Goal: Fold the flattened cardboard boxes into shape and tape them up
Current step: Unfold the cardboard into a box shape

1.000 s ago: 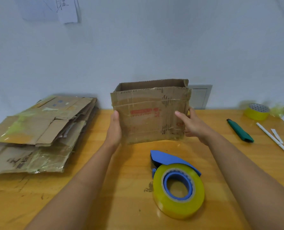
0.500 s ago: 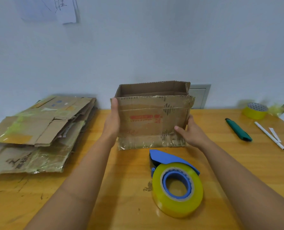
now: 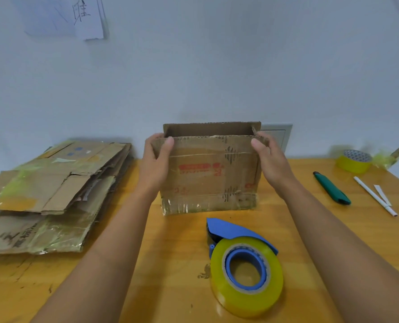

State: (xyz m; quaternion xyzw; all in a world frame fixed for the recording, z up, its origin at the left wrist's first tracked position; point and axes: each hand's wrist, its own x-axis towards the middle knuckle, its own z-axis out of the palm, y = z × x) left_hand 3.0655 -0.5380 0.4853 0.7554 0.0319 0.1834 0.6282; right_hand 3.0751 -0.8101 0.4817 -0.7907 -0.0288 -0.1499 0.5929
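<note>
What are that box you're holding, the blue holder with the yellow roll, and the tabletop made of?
The box looks like worn brown corrugated cardboard: fluted top edge, creases, glossy clear tape along its bottom. The blue holder seems smooth matte plastic; its yellow roll is shiny, translucent packing tape. The tabletop appears varnished orange wood or wood-look laminate, showing grain and scuffs.

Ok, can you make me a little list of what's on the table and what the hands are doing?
box: cardboard box standing upright on the wooden table, top open, shiny tape along its bottom edge
left hand: left hand grips the box's top left corner
right hand: right hand grips the top right corner
flat boxes: pile of flattened cardboard boxes at the left
tape: yellow tape roll in a blue dispenser, near side of the box
right side: green utility knife, white pen, second tape roll
</note>
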